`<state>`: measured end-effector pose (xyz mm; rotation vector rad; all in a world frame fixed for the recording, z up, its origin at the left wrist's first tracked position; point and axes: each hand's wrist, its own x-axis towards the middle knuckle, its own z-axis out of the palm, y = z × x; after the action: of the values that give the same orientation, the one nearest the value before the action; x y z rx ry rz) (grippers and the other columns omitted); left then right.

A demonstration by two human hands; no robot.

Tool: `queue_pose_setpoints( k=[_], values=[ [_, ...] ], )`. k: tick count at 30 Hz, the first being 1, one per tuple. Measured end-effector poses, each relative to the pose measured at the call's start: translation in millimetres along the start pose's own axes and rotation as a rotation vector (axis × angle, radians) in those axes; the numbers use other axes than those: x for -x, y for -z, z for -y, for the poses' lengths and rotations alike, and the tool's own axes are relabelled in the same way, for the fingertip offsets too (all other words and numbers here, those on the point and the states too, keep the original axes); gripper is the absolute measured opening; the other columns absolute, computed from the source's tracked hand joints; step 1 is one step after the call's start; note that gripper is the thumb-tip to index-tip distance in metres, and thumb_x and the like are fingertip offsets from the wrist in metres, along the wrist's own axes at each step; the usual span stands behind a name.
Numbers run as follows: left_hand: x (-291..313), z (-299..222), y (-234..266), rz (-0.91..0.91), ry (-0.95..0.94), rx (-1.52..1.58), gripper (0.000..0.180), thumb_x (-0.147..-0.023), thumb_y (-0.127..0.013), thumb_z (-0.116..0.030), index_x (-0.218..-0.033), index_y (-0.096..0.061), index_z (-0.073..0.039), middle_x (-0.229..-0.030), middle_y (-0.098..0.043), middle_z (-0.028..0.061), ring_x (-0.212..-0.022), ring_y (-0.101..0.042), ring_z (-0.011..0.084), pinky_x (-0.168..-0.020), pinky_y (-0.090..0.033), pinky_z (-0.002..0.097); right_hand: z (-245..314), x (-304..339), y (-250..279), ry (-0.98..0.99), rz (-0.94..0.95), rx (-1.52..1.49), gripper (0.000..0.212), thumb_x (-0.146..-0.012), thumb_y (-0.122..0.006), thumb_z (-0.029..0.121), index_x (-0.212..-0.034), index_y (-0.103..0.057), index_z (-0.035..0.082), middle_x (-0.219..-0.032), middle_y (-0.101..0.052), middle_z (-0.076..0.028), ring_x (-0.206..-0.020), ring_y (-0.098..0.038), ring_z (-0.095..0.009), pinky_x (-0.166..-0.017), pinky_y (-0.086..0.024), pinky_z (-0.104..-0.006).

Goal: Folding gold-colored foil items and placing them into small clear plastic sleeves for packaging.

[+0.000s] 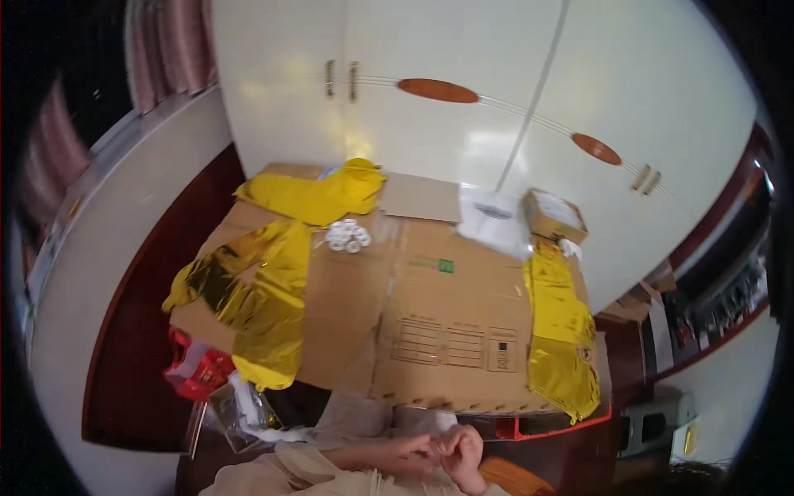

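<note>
Close to my body, at the lower edge, my left hand (411,451) and my right hand (463,454) meet in front of the cardboard. My right hand is curled, with its fingers bent inward toward my left hand. The left thumb and fingers come together beside the right fingertips. Whatever lies between them, if anything, is too small to make out. Ahead lies a flattened cardboard sheet (463,310) with printed boxes. Shiny yellow foil balloons, uninflated, lie at the left (277,310), the back left (318,194) and the right (562,331).
Small white rolls (348,236) cluster on the cardboard. Behind are a grey board (420,198), a clear plastic bag (494,219) and an open carton (554,217). White cabinets (455,41) stand at the back. A red bag (198,372) and a clear box (240,422) sit front left.
</note>
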<state>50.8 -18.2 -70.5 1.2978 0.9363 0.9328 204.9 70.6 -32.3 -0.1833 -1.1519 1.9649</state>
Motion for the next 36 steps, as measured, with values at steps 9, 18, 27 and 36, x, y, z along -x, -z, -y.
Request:
queue_pose_setpoints(
  k=[9,18,27,36],
  values=[
    [217.1,65.7,94.9,-0.526,0.013,0.229,0.029,-0.093,-0.06,-0.018,-0.118,-0.064,-0.005,-0.107,-0.065,0.0049,-0.099,-0.06,0.0143,-0.089,-0.048,0.0307,-41.6,-23.6,-29.7,-0.212,0.462,0.165,0.041,-0.097,-0.054,0.026,-0.13,-0.042,0.005,-0.129,-0.049,-0.018,-0.118,-0.048,-0.028,-0.103,-0.036,-0.0444],
    [411.1,191.6,135.3,-1.846,0.487,-0.26,0.044,-0.091,-0.06,-0.026,-0.13,-0.054,-0.006,-0.127,-0.057,0.0202,-0.115,-0.057,0.0309,-0.095,-0.046,0.0415,71.4,-119.2,-99.4,0.056,0.94,0.292,0.03,-0.086,-0.063,0.009,-0.114,-0.061,-0.001,-0.107,-0.063,-0.017,-0.093,-0.06,-0.033,-0.08,-0.047,-0.0424],
    [428.6,100.0,151.5,-1.727,-0.076,0.542,0.04,-0.092,-0.06,-0.028,-0.127,-0.057,-0.009,-0.119,-0.061,0.0112,-0.107,-0.059,0.0242,-0.091,-0.047,0.038,33.7,-91.5,-123.0,0.466,0.864,-0.176,0.05,-0.095,-0.046,0.055,-0.081,-0.054,0.007,-0.073,-0.05,-0.012,-0.058,-0.048,-0.035,-0.054,-0.038,-0.0444],
    [511.9,39.7,181.2,-1.778,0.939,-0.615,0.038,-0.089,-0.061,-0.02,-0.123,-0.059,-0.004,-0.133,-0.053,0.0182,-0.125,-0.049,0.0287,-0.104,-0.038,0.0429,97.8,-220.9,-136.3,-0.048,1.148,0.219,0.022,-0.088,-0.063,0.011,-0.109,-0.065,0.005,-0.099,-0.066,-0.01,-0.084,-0.062,-0.031,-0.074,-0.049,-0.0422]
  ],
)
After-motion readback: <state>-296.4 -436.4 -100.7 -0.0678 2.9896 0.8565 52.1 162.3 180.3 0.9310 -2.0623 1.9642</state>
